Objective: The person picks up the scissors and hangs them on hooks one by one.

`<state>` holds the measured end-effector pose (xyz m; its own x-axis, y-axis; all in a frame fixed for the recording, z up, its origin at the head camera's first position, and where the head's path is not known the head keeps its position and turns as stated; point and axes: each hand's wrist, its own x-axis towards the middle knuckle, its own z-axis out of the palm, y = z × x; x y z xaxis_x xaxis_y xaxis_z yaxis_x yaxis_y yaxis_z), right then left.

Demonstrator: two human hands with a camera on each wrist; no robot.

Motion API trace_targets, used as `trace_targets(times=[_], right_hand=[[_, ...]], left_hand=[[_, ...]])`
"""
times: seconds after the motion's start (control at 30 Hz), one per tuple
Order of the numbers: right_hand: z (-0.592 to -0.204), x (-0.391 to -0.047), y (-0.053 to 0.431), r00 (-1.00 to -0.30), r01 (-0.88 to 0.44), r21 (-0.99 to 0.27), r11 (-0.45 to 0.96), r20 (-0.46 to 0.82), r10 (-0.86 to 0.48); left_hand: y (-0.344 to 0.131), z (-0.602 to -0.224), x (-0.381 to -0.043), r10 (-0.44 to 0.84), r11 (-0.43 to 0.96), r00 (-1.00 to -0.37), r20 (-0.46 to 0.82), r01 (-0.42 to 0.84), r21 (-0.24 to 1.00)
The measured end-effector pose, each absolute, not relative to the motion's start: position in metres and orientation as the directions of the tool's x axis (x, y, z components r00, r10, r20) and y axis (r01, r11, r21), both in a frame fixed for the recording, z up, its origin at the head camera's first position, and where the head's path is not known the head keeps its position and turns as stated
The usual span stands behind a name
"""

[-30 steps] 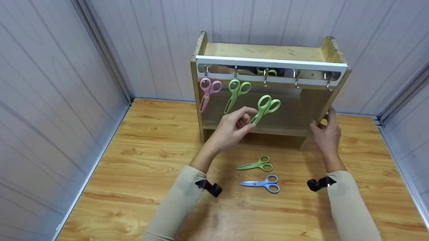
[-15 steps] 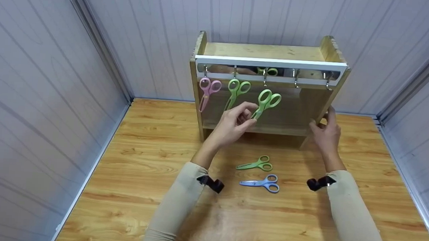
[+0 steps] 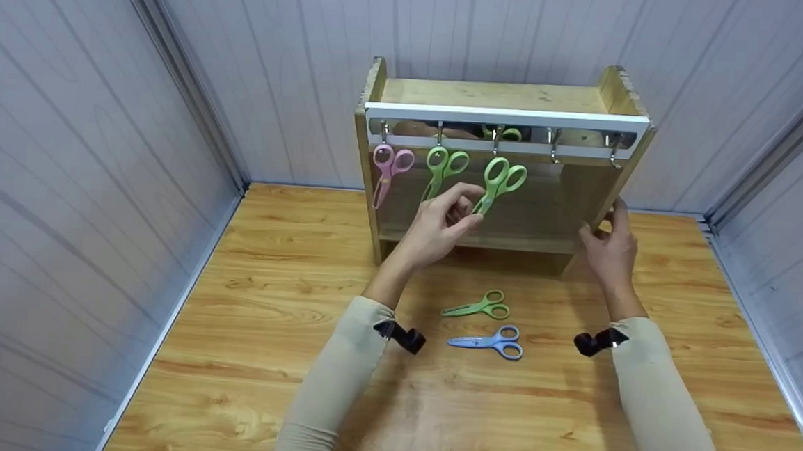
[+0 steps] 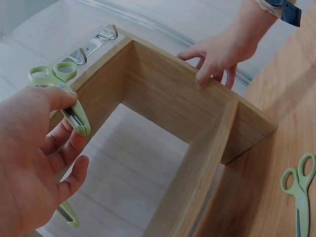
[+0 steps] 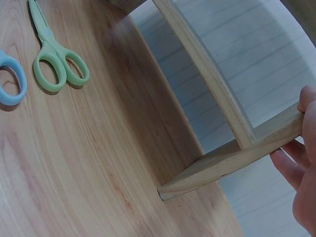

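Note:
My left hand (image 3: 440, 224) pinches a pair of light green scissors (image 3: 496, 181) by the blade end, with the handle loops up. In the head view the loops stand just under the middle hook (image 3: 496, 141) of the rack. My right hand (image 3: 611, 249) grips the right side panel of the wooden shelf (image 3: 517, 96), thumb on the inner side and fingers on the outer, as the left wrist view also shows. Pink scissors (image 3: 386, 176) hang from the leftmost hook, and another green pair (image 3: 438, 168), partly hidden by my left hand, hangs from the one beside it.
Green scissors (image 3: 478, 305) and blue scissors (image 3: 488, 342) lie on the wood-grain table (image 3: 261, 356) in front of the shelf. The white hook rack (image 3: 520, 115) spans the shelf's front; its two right hooks (image 3: 554, 150) carry nothing. Pale panel walls (image 3: 146, 189) surround the table.
My left hand has raised the green scissors toward the middle hook, overlapping the hanging green pair more. My right hand keeps its hold on the side panel.

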<state>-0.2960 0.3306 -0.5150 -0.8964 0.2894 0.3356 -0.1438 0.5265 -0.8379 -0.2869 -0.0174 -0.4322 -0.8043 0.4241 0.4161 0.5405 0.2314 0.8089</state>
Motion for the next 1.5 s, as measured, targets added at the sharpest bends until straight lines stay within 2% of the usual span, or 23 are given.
trace_targets(times=[0.4,0.9,1.5], right_hand=[[-0.516,-0.296,0.331,-0.902,-0.125,-0.822,0.556,0.327,0.281],[-0.517,-0.296,0.331,-0.893,-0.156,-0.836,0.526,0.347,0.286],[-0.517,-0.297,0.331,-0.893,-0.154,-0.837,0.525,0.345,0.288]], left_hand=[[-0.015,-0.432,-0.292,0.393,0.206,-0.828,0.399,0.502,0.840],[-0.014,-0.438,-0.301,0.371,0.193,-0.850,0.373,0.464,0.864],[-0.012,-0.443,-0.301,0.351,0.220,-0.868,0.351,0.441,0.870]])
